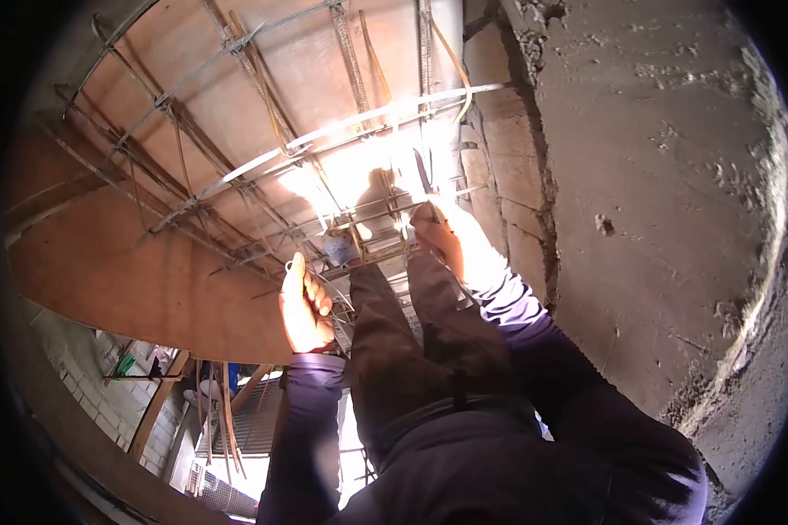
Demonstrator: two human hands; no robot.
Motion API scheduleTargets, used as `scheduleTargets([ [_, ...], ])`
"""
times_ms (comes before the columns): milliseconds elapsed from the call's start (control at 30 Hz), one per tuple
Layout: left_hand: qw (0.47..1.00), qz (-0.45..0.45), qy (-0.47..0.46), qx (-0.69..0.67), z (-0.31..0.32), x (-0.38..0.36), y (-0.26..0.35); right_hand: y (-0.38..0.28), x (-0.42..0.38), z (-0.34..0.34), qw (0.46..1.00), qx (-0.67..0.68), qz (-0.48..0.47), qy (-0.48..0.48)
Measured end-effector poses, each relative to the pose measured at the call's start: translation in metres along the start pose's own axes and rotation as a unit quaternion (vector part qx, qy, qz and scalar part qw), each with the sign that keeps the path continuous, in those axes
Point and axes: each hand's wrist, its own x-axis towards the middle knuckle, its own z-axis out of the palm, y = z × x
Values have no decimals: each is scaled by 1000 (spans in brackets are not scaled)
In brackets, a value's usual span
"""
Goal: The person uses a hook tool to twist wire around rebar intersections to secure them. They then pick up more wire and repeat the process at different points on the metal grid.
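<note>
My left hand [305, 306] is closed with the thumb up, beside the lower edge of the rebar grid. A thin wire [290, 265] shows as a small pale loop at its thumb tip. My right hand [446, 234] is closed, higher and further right, close to the grid's end. Out of its fingers a dark slim tool [423, 171] points up toward the bars; its kind is hard to make out in the glare. The rebar grid [236, 175] has long bars crossed by shorter ribbed ones.
Behind the grid lies a reddish-brown panel [149, 271]. A rough concrete wall [657, 192] rises close on my right. My shoe [340, 248] is among the bars below. At lower left, wooden poles [228, 420] stand near a white brick wall [92, 372].
</note>
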Motion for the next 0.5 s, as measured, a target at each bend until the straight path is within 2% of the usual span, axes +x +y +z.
scheduleTargets([
  [100, 997, 35, -12, 68, -1, 7, -13, 21, -5, 8, 999, -30, -25, -25],
  [133, 994, -33, -96, 40, -9, 14, -14, 31, -7, 15, 998, -33, -36, -37],
  [167, 992, -14, -102, 78, 5, 7, -20, 43, -7, 26, 990, -80, -116, -11],
  [200, 987, 5, -108, 116, 22, -2, -27, 37, -8, 29, 986, -122, -107, -38],
  [233, 985, -26, -148, 85, 15, 4, -44, 39, -8, 37, 984, -147, -91, -37],
  [267, 863, 247, -180, 403, 2, 1, -64, 41, -7, 46, 981, -173, -76, -35],
  [300, 840, 212, -162, 472, -2, 2, -72, 42, -8, 53, 982, -171, -75, -34],
  [333, 813, 174, -144, 537, -7, 4, -80, 44, -11, 60, 978, -186, -93, 20],
  [367, 956, 94, -51, 274, 26, -11, -82, 47, -13, 63, 970, -202, -110, 74],
  [400, 955, 90, -50, 277, 30, -10, -90, 51, -13, 65, 971, -200, -106, 75],
  [467, 965, 92, 42, 243, 28, -4, -107, 57, -14, 67, 972, -173, -112, 112],
  [500, 907, 236, 35, 347, 26, -2, -114, 57, -16, 64, 973, -171, -109, 111],
])
